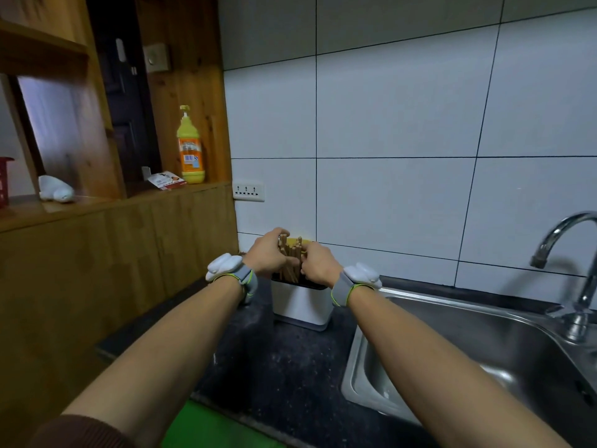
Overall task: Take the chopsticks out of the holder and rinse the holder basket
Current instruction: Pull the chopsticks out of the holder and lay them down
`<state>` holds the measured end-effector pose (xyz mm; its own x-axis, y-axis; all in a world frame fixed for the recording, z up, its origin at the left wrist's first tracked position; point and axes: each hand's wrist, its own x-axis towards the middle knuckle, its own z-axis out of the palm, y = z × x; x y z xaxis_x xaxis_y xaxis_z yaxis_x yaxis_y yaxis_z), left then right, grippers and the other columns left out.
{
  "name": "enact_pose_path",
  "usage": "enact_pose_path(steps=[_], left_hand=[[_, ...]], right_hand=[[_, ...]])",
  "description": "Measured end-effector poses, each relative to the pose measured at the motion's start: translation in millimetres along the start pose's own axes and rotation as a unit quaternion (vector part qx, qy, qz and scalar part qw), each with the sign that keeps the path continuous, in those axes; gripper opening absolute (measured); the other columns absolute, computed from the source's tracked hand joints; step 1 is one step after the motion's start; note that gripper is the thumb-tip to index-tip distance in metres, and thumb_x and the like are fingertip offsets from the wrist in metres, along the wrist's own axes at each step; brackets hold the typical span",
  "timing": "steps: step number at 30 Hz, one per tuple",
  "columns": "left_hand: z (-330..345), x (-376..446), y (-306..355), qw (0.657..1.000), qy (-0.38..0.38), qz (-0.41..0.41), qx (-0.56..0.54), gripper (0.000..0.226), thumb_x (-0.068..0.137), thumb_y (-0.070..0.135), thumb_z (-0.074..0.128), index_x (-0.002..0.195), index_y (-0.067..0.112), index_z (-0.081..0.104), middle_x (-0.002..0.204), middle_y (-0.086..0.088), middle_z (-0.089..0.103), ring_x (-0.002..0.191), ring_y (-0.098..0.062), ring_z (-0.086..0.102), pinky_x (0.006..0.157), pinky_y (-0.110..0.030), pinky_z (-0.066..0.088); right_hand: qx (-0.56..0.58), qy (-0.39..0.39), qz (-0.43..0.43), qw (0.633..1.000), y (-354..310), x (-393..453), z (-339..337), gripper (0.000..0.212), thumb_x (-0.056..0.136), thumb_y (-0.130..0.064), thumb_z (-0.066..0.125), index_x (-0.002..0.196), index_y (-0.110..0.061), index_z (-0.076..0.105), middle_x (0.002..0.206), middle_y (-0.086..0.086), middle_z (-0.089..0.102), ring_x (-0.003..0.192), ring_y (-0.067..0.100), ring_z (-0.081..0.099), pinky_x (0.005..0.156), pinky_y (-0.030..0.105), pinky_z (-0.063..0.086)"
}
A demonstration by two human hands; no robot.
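Your left grip [266,253] and right grip [318,265] are both clamped around the chopsticks [290,258] bundled between them. Directly beneath stands the white holder [302,305] on the dark tabletop [290,360], sink [484,350] to its right.

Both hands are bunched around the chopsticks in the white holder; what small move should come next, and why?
Probably lift the bundle straight up and out. Left hand and right hand already close around the chopsticks, whose lower ends still sit inside the holder on the dark counter. The holder can't be rinsed at the sink until it's emptied.
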<state>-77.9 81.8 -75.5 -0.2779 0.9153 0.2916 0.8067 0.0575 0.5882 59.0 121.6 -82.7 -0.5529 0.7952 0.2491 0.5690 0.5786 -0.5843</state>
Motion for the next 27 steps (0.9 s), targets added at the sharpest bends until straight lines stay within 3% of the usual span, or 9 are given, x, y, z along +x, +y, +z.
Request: enact_pose_path(steps=[3,6,8,10,14,18,20,23,27], left_hand=[[5.1,5.3,2.0,1.0,0.024,0.016,-0.012,0.054,0.067,0.028,0.087,0.114,0.022,0.063,0.108,-0.007,0.069,0.094,-0.027,0.065,0.076,-0.032,0.051],[10.2,9.1,1.8,0.998,0.047,0.02,-0.023,0.042,0.063,0.028,0.087,0.101,0.022,0.07,0.1,-0.004,0.072,0.098,-0.025,0.067,0.087,-0.039,0.054],[12.2,9.3,1.4,0.997,0.06,0.014,-0.037,0.035,0.06,0.031,0.084,0.092,0.024,0.072,0.092,-0.003,0.074,0.094,-0.024,0.068,0.084,-0.04,0.055],[13.4,9.5,2.0,0.997,0.066,0.008,-0.046,0.032,0.058,0.035,0.081,0.086,0.024,0.072,0.087,-0.001,0.074,0.09,-0.024,0.069,0.081,-0.04,0.056],[14.0,11.6,4.2,0.995,0.088,0.003,-0.048,0.03,0.058,0.04,0.076,0.081,0.02,0.072,0.079,0.0,0.073,0.087,-0.022,0.068,0.078,-0.036,0.055],[11.2,15.8,2.2,0.994,0.104,0.012,-0.044,0.022,0.064,0.033,0.075,0.079,0.018,0.073,0.08,-0.004,0.074,0.088,-0.024,0.068,0.079,-0.035,0.055],[8.5,17.8,0.8,0.993,0.11,0.011,-0.04,0.016,0.068,0.03,0.075,0.077,0.016,0.073,0.078,-0.005,0.073,0.087,-0.023,0.067,0.077,-0.034,0.055],[3.6,19.6,1.0,0.991,0.125,0.006,-0.044,0.008,0.069,0.021,0.072,0.074,0.015,0.071,0.078,-0.007,0.072,0.087,-0.026,0.065,0.076,-0.035,0.055],[-1.9,20.4,6.1,0.99,0.129,0.013,-0.046,0.008,0.07,0.01,0.069,0.077,0.008,0.071,0.077,-0.012,0.07,0.077,-0.029,0.065,0.068,-0.043,0.059]], right_hand=[[0.042,-0.001,0.007,0.999,4.9,8.0,1.1,0.028,0.094,-0.008,0.053,0.118,-0.002,0.065,0.094,0.011,0.058,0.098,0.03,0.063,0.095,0.039,0.047],[0.087,0.002,0.018,0.996,8.3,15.0,4.7,0.025,0.093,-0.005,0.052,0.112,-0.002,0.069,0.092,0.01,0.06,0.089,0.018,0.053,0.093,0.038,0.048],[0.108,-0.002,0.03,0.994,9.6,18.2,7.5,0.027,0.091,-0.001,0.049,0.108,0.0,0.069,0.095,0.014,0.064,0.09,0.02,0.053,0.092,0.04,0.049],[0.136,-0.008,0.047,0.99,10.8,21.0,9.5,0.03,0.087,0.005,0.043,0.1,0.002,0.069,0.088,0.014,0.062,0.085,0.022,0.055,0.081,0.039,0.049],[0.188,0.001,0.057,0.981,12.9,25.6,13.6,0.039,0.08,0.013,0.038,0.088,-0.006,0.071,0.078,0.013,0.059,0.077,0.023,0.054,0.072,0.035,0.044],[0.217,0.041,0.066,0.973,12.9,27.9,20.8,0.036,0.084,0.008,0.047,0.106,-0.006,0.072,0.08,0.004,0.062,0.081,0.021,0.058,0.083,0.037,0.054],[0.186,0.052,0.066,0.979,12.4,28.7,23.3,0.038,0.083,0.005,0.052,0.113,-0.011,0.068,0.08,-0.002,0.058,0.09,0.022,0.059,0.09,0.035,0.052],[0.11,0.014,0.052,0.993,11.3,28.1,29.4,0.046,0.082,0.002,0.057,0.125,-0.012,0.061,0.094,0.005,0.06,0.1,0.026,0.06,0.09,0.032,0.049],[0.116,-0.008,0.031,0.993,11.3,30.0,41.1,0.051,0.075,-0.007,0.076,0.123,-0.008,0.06,0.117,0.012,0.067,0.103,0.027,0.063,0.086,0.033,0.051]])
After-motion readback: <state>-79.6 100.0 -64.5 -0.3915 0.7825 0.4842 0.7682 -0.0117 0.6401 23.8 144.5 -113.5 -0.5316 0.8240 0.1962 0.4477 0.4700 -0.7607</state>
